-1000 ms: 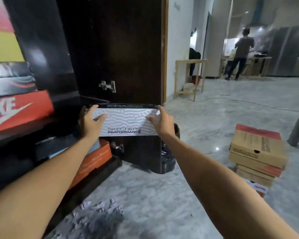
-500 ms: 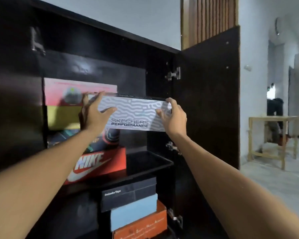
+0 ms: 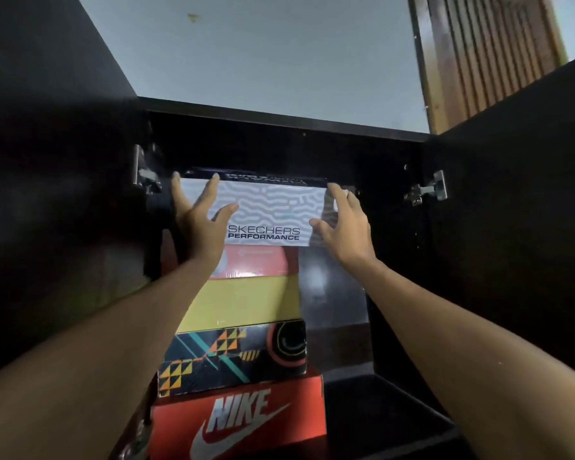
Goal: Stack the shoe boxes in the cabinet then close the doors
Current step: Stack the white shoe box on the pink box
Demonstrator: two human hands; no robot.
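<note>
A grey-white Skechers Performance shoe box (image 3: 273,207) with a dark lid sits at the top of a stack inside the dark cabinet (image 3: 279,119). My left hand (image 3: 198,224) grips its left end and my right hand (image 3: 344,224) grips its right end. Below it lie a red and yellow box (image 3: 246,293), a patterned dark box (image 3: 233,356) and a red Nike box (image 3: 239,416). Whether the Skechers box rests fully on the stack I cannot tell.
Both cabinet doors stand open: the left door (image 3: 57,200) and the right door (image 3: 518,180), with metal hinges (image 3: 427,190) showing. The shelf (image 3: 389,416) runs bare to the right of the stack. A wooden slatted panel (image 3: 488,54) rises behind the cabinet.
I have lifted the Skechers box from low by the floor up to the top of the stack in the upper compartment. My view swung up and left into the cabinet.
</note>
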